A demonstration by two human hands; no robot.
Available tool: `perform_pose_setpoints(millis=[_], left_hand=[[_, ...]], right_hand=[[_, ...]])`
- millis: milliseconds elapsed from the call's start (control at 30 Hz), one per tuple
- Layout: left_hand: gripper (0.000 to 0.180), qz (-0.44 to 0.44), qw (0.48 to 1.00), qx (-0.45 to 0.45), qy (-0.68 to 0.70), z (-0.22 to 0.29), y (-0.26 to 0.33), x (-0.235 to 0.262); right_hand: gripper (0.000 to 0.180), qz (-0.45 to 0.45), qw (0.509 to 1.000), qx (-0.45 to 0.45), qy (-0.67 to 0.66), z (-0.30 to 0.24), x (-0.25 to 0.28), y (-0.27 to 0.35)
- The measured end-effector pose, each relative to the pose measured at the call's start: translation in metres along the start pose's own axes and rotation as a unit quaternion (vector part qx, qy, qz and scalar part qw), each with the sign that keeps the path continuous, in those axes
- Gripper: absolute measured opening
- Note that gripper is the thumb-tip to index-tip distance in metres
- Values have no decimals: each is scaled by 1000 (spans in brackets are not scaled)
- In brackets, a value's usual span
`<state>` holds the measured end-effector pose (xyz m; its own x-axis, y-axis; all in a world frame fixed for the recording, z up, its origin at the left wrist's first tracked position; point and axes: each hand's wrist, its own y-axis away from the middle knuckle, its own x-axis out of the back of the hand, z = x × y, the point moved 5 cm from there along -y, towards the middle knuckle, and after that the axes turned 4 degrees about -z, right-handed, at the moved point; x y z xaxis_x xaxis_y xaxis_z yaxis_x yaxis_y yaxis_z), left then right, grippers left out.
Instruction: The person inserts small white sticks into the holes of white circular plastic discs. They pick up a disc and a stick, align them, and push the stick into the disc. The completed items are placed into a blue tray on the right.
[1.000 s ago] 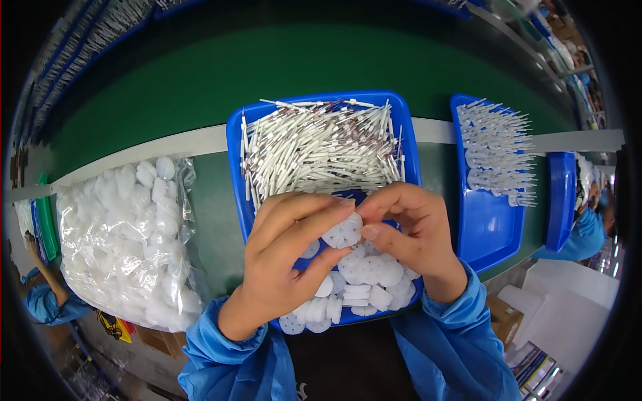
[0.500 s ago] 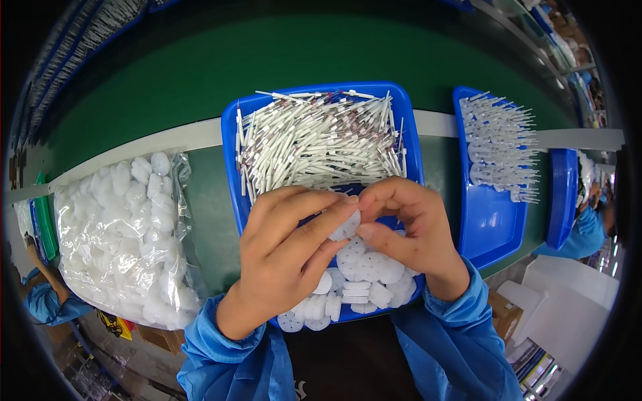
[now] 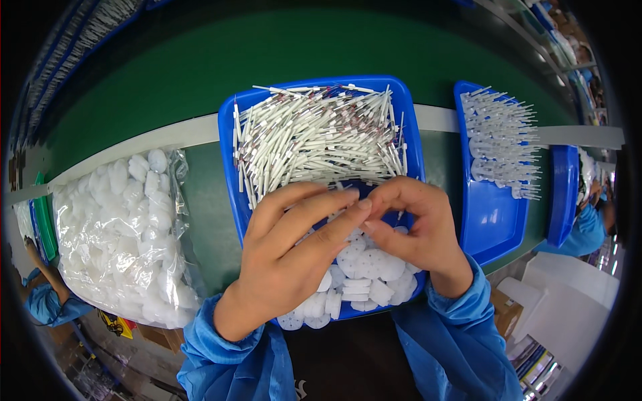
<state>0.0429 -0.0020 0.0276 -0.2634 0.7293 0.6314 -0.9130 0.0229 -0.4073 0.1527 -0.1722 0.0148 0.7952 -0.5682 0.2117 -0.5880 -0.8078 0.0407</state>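
Both of my hands meet over the front half of a blue tray [image 3: 231, 167]. My left hand [image 3: 277, 250] is closed round a small white disc, now mostly hidden behind its fingers. Thumb and forefinger of my right hand [image 3: 424, 230] pinch together against the left fingertips; what they grip is too covered to make out. Beyond the hands, the tray holds a heap of thin white sticks [image 3: 314, 140], some with dark reddish ends. Below the hands lie loose white round discs [image 3: 371, 264] with small dots, some standing on edge in rows.
To the left lies a clear plastic bag [image 3: 124, 247] packed with white discs. On the right, another blue tray [image 3: 493, 224] holds rows of discs with sticks attached [image 3: 498, 140]. Farther right is a blue bin [image 3: 563, 194]. Co-workers' blue sleeves show at both sides [image 3: 50, 302].
My left fingers have shifted slightly right over the disc, which was plainly visible between the hands before. The right fingertips have drawn closer together. The trays and bag stay put.
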Motion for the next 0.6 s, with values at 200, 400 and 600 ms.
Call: perform_pose_setpoints(millis=[200,400,600], left_hand=[[65,-82,987,138,18,-10,8,-13],[37,-69,993,83,-51,-11,7,-18],[23,-88,989,93,-70,-16,0,-23]], right_hand=[[22,12,881,168,442,-3,-1,7],[21,25,900,124,417,-8,-2,4],[19,49,899,134,413,-2,-6,5]])
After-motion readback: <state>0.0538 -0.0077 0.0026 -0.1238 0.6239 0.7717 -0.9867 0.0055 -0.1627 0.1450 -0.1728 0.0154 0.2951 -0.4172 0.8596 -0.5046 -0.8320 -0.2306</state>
